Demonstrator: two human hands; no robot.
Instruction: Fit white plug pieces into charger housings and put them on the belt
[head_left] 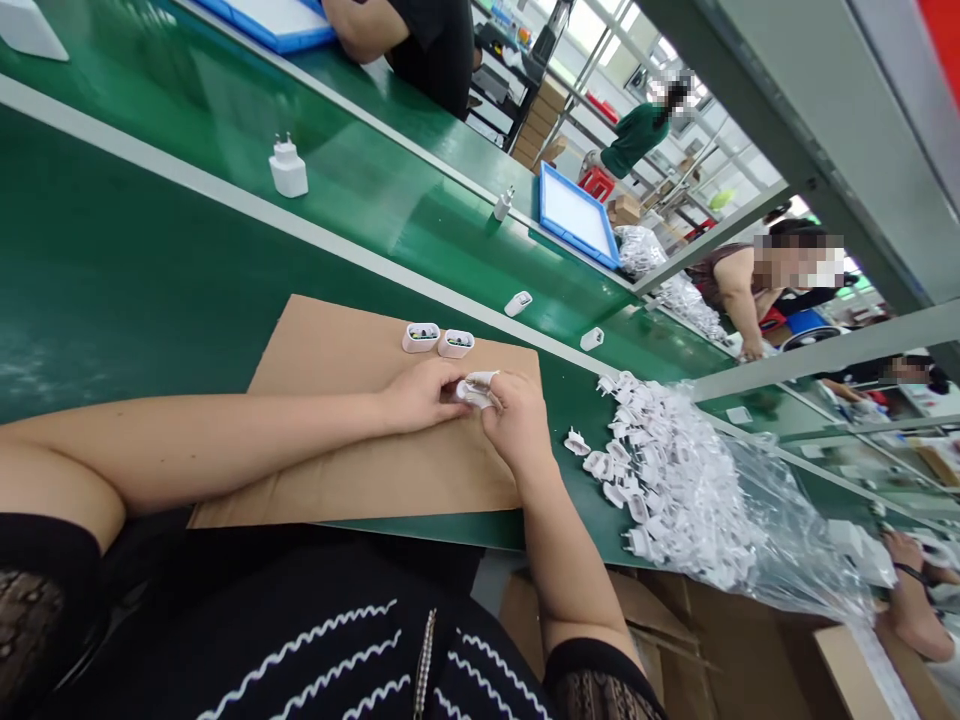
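Observation:
My left hand [427, 395] and my right hand [517, 415] meet over a sheet of brown cardboard [360, 470]. Between them is a white charger housing [476, 388], gripped by the fingers of both; its inside and the fingertips around it are partly hidden. Just beyond, on the cardboard's far edge, stand two open white charger housings, one on the left [421, 337] and one on the right [456, 344], with small coloured parts showing inside. To the right of my right hand lies a heap of white plug covers with pins [675, 480], spilling from a clear plastic bag [787, 530].
Beyond a pale rail [225, 205], a green conveyor belt [390, 200] carries a white plug charger [289, 168], a smaller one [503, 204] and two housings. Blue trays [577, 215] stand past it. Co-workers sit across and to the right. A metal frame [810, 350] slants at the right.

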